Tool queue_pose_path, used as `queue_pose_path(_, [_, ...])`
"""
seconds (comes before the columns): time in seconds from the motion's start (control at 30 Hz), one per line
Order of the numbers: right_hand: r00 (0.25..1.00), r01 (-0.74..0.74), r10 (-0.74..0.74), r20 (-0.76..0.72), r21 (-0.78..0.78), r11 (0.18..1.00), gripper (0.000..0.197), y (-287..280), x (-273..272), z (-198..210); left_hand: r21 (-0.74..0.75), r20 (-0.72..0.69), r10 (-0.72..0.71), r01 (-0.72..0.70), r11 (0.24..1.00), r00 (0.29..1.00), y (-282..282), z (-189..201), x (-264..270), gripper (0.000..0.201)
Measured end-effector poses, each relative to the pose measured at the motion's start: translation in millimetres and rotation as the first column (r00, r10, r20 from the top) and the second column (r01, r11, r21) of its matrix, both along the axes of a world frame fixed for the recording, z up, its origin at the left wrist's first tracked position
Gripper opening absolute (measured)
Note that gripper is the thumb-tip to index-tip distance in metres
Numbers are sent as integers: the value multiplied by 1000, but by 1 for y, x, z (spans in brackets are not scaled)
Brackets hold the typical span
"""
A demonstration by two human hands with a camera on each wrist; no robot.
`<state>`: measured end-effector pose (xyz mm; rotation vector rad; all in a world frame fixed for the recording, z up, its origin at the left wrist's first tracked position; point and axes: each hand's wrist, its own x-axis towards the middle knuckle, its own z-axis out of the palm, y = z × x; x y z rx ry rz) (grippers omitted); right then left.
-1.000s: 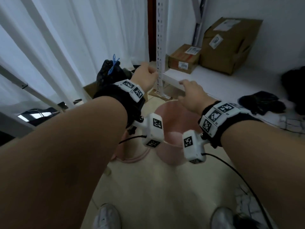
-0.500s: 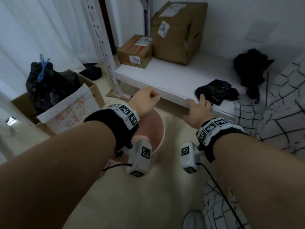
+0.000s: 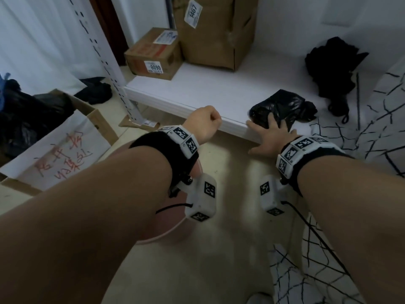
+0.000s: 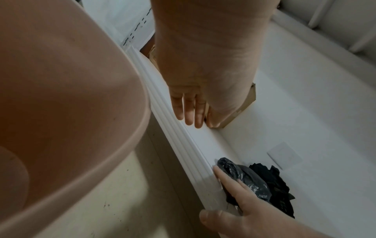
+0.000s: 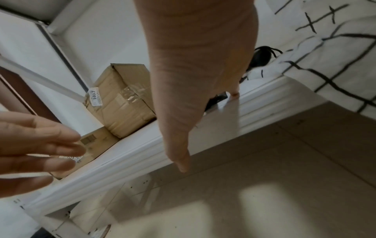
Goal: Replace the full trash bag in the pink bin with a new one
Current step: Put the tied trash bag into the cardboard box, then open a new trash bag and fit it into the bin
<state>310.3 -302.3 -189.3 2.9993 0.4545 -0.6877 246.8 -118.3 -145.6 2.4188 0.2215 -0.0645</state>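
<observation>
A folded black trash bag (image 3: 282, 106) lies near the front edge of the low white shelf (image 3: 208, 91). My right hand (image 3: 268, 128) reaches onto it with fingers spread and straight, the fingertips (image 4: 227, 177) touching the bag (image 4: 246, 175). My left hand (image 3: 205, 123) hovers loosely curled in front of the shelf edge and holds nothing; its fingers (image 4: 189, 111) hang relaxed. The pink bin (image 4: 61, 96) stands on the floor under my left forearm, with only its rim (image 3: 173, 229) showing in the head view. A full black bag (image 3: 24, 115) with a blue tie sits in a cardboard box at the left.
Two cardboard boxes (image 3: 153, 55) (image 3: 214, 29) stand at the back of the shelf, beside a perforated white upright (image 3: 109, 62). A black bundle (image 3: 333, 69) lies at the shelf's right. White fabric with black lines (image 3: 383, 128) hangs at the right. Beige floor tiles lie below.
The view has swung to the right. My right hand has moved from above the bin to the shelf and onto the folded black bag. My left hand stays loosely curled.
</observation>
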Motion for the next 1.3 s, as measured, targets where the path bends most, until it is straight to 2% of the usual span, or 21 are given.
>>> queue_pose_path(0.17, [998,5,-4,65,-12,1000,90,0,-7,-5,-12,33,41,-41,999,999,4,-4,-5,25])
queue_pose_path(0.27, [995,-53,53,83,-9,999,71,7,-9,9,-22,42,69,-69,997,997,13,2,-19,26])
queue_pose_path(0.37, [975,-119,111,194,33,992,40,21,-21,46,8,54,70,-70,998,996,22,18,-42,26])
queue_pose_path(0.43, [964,-148,122,235,97,984,37,36,-37,78,10,70,91,-92,996,993,30,36,-61,25])
queue_pose_path(0.5, [941,-249,201,274,153,956,34,55,-63,110,-17,91,129,-128,992,987,41,60,-84,24])
queue_pose_path(0.57, [924,-334,266,276,239,912,31,76,-92,139,-47,101,162,-158,986,982,52,81,-111,24])
queue_pose_path(0.63, [922,-361,266,282,370,856,30,96,-118,160,-73,93,191,-184,980,977,59,92,-140,24])
queue_pose_path(0.7, [949,-309,215,230,536,786,34,112,-144,177,-108,101,225,-214,971,969,66,99,-170,24])
queue_pose_path(0.8, [979,-195,178,102,723,663,53,129,-179,201,-221,104,268,-240,945,958,74,120,-202,34])
queue_pose_path(0.83, [981,-181,172,92,754,632,51,133,-191,210,-250,116,272,-237,939,955,74,131,-211,36])
queue_pose_path(0.87, [980,-184,165,107,790,585,40,136,-199,216,-271,128,275,-233,934,953,75,141,-218,38])
queue_pose_path(0.93, [981,-179,150,120,850,495,6,138,-214,230,-337,168,263,-195,921,950,73,159,-231,35])
queue_pose_path(1.0, [983,-163,143,113,893,419,14,138,-230,240,-439,194,262,-155,885,945,70,171,-243,30])
queue_pose_path(1.03, [985,-137,149,84,913,384,10,139,-234,242,-483,198,277,-153,862,940,70,175,-247,29])
queue_pose_path(1.07, [985,-120,161,65,924,362,4,140,-239,241,-523,191,300,-162,837,935,70,177,-251,30])
queue_pose_path(1.2, [976,27,194,-98,940,339,24,145,-259,226,-616,138,315,-168,770,939,77,174,-259,43])
queue_pose_path(1.3, [963,-31,257,-83,912,409,31,146,-266,219,-633,99,274,-152,759,957,82,167,-261,33])
